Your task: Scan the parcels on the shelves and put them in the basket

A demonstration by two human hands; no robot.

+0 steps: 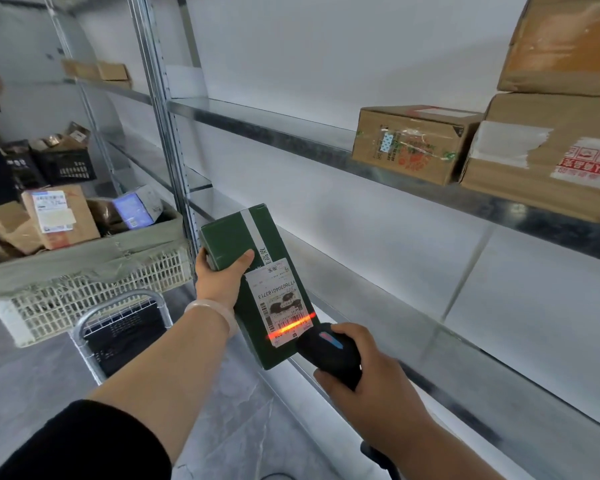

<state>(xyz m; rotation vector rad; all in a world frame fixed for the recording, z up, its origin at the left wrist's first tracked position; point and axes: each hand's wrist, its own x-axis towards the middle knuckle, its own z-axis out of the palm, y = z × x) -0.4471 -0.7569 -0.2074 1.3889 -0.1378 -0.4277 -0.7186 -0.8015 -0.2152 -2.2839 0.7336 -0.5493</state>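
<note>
Close to the shelves, we scan a green box [243, 237].
Our right hand [371, 382] curls tight round the black scanner [329, 355]; our left hand [219, 278] grips the box in the air. Farther off sits the white basket [84, 296], with parcels [59, 216] inside.

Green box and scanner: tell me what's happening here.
A person is scanning a parcel. The left hand holds the green box while the right hand aims the black scanner; its red line lies across the barcode on the label. The basket at left holds parcels; cardboard boxes sit on the shelf.
</note>
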